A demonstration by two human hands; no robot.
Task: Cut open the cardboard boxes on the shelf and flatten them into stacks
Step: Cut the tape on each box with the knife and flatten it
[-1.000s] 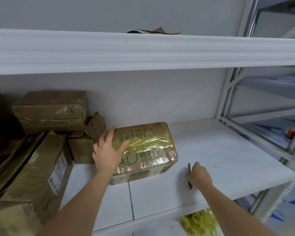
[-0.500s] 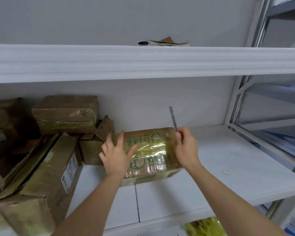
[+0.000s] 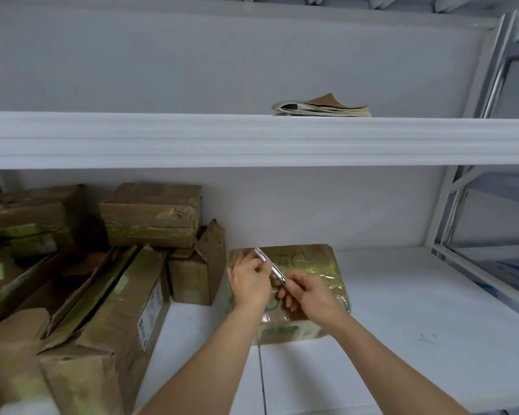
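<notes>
A taped brown cardboard box (image 3: 318, 265) with green print lies flat on the white shelf (image 3: 402, 310). Above its top, both hands hold a slim metal utility knife (image 3: 270, 266). My right hand (image 3: 306, 293) grips the knife's near end. My left hand (image 3: 249, 280) pinches the far end with its fingertips. The knife slants from upper left to lower right over the box. Whether the blade is out I cannot tell.
More taped cardboard boxes (image 3: 153, 214) are piled at the left, one long box (image 3: 114, 319) leaning toward the shelf's front edge. A small stack of flattened cardboard (image 3: 324, 107) lies on the upper shelf. A metal rack frame (image 3: 450, 235) bounds the right side.
My right hand picked the knife up from the shelf and carried it over the box. My left hand left the box's side and took hold of the knife. The camera tilted upward.
</notes>
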